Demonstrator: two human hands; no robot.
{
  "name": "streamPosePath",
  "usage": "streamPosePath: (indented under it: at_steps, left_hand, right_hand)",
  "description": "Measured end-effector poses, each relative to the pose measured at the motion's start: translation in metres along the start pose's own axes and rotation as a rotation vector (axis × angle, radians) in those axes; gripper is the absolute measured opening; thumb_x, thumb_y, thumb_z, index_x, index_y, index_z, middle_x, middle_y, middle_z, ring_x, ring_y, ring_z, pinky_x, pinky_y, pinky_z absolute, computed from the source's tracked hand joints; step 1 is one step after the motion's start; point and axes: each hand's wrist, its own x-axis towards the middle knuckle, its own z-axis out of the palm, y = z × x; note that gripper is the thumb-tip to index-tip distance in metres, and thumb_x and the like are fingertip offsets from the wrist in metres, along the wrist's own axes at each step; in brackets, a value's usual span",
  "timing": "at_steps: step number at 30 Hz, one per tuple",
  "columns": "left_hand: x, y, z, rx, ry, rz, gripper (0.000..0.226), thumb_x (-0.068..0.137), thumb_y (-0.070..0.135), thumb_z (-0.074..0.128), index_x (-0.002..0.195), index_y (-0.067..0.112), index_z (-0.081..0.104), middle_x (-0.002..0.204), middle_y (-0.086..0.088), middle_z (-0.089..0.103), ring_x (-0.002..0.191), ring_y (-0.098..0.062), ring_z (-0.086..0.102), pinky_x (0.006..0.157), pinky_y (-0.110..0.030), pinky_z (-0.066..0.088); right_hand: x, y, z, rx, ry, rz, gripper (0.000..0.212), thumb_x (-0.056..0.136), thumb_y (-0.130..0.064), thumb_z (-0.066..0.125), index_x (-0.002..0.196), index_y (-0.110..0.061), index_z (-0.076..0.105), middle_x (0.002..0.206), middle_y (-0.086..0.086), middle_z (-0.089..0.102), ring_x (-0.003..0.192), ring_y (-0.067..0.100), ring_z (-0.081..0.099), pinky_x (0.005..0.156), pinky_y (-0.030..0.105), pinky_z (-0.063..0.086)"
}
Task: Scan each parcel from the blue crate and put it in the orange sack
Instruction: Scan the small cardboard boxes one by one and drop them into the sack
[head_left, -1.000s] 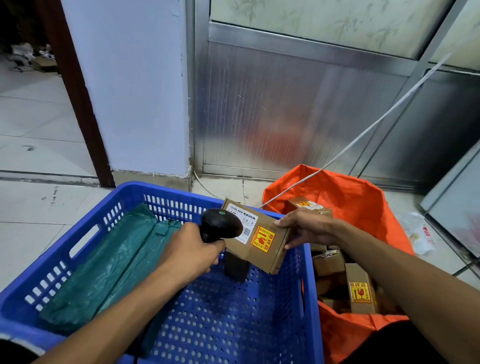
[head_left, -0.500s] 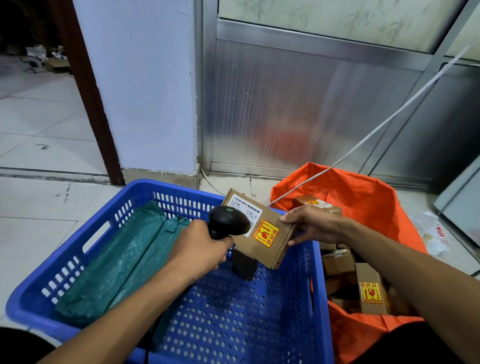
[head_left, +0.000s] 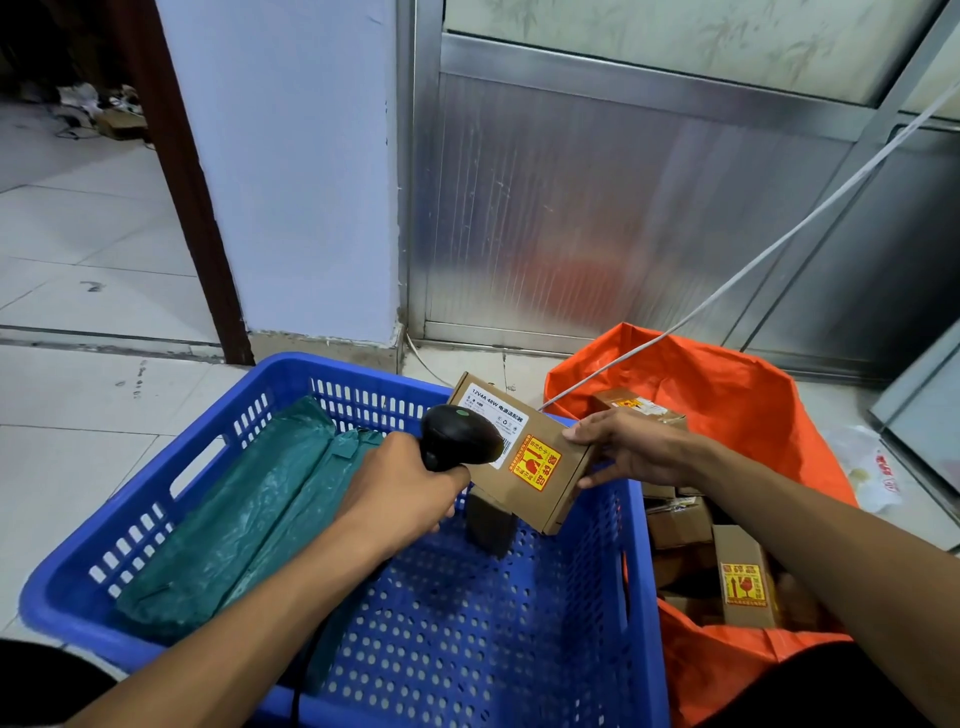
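Above the far right corner of the blue crate (head_left: 156, 525), the cardboard parcel (head_left: 540, 467) is pinched at its right edge by the right hand (head_left: 628, 449), tilted with its label up and long axis running far-left to near-right. The left hand (head_left: 400, 493) is wrapped round the black scanner (head_left: 460, 436), whose head sits just over the label, probably not touching. The orange sack (head_left: 727, 384) gapes immediately right, past the crate rim, with room above its boxes.
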Motion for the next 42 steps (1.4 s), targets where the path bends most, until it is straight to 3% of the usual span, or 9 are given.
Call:
streamPosePath:
  at_steps: [6, 17, 26, 30, 38, 42]
  left_hand:
    - [0.001, 0.0, -0.001, 0.009, 0.004, 0.005, 0.02, 0.083, 0.024, 0.07, 0.068, 0.011, 0.067, 0.061, -0.008, 0.074, 0.045, -0.019, 0.063, 0.067, -0.045, 0.062]
    - [-0.001, 0.001, -0.002, 0.007, 0.012, 0.013, 0.019, 0.083, 0.022, 0.069, 0.069, 0.01, 0.067, 0.063, -0.009, 0.075, 0.046, -0.019, 0.064, 0.068, -0.044, 0.062]
    - [0.0, 0.002, -0.002, -0.004, 0.021, 0.008, 0.019, 0.083, 0.021, 0.07, 0.068, 0.01, 0.069, 0.057, -0.004, 0.073, 0.045, -0.019, 0.065, 0.067, -0.042, 0.062]
    - [-0.001, 0.001, -0.003, -0.005, 0.017, 0.011, 0.019, 0.084, 0.022, 0.071, 0.069, 0.01, 0.07, 0.055, -0.001, 0.072, 0.044, -0.017, 0.064, 0.067, -0.04, 0.062]
    - [-0.002, 0.001, -0.004, 0.002, 0.013, 0.01, 0.017, 0.083, 0.024, 0.071, 0.073, 0.01, 0.071, 0.057, -0.002, 0.073, 0.047, -0.017, 0.065, 0.069, -0.046, 0.063]
    - [-0.004, 0.003, -0.004, 0.006, 0.01, 0.01, 0.018, 0.083, 0.023, 0.071, 0.071, 0.009, 0.071, 0.057, -0.002, 0.073, 0.046, -0.017, 0.065, 0.069, -0.046, 0.063]
  right_hand:
    - [0.001, 0.001, 0.0, -0.008, 0.0, 0.0, 0.02, 0.093, -0.017, 0.066, 0.109, -0.005, 0.064, 0.117, 0.018, 0.07, 0.113, 0.031, 0.065, 0.072, 0.036, 0.06]
    - [0.002, 0.001, -0.002, 0.023, 0.032, 0.004, 0.021, 0.092, -0.014, 0.067, 0.11, -0.003, 0.062, 0.112, 0.018, 0.071, 0.107, 0.029, 0.068, 0.069, 0.035, 0.061]
    - [0.001, 0.005, -0.02, 0.125, 0.169, 0.002, 0.029, 0.092, -0.014, 0.068, 0.117, -0.003, 0.059, 0.111, 0.018, 0.07, 0.1, 0.027, 0.07, 0.064, 0.034, 0.062]
    - [-0.002, 0.006, -0.033, 0.22, 0.309, -0.001, 0.033, 0.093, -0.014, 0.067, 0.123, -0.005, 0.057, 0.108, 0.016, 0.066, 0.101, 0.028, 0.066, 0.06, 0.034, 0.062]
    - [-0.016, 0.01, -0.058, 0.401, 0.435, 0.001, 0.011, 0.099, -0.016, 0.057, 0.11, -0.011, 0.057, 0.104, 0.019, 0.063, 0.096, 0.031, 0.064, 0.06, 0.037, 0.062]
    - [-0.019, 0.013, -0.071, 0.507, 0.483, -0.004, 0.018, 0.1, -0.017, 0.056, 0.117, -0.01, 0.054, 0.111, 0.022, 0.062, 0.106, 0.035, 0.064, 0.056, 0.037, 0.063]
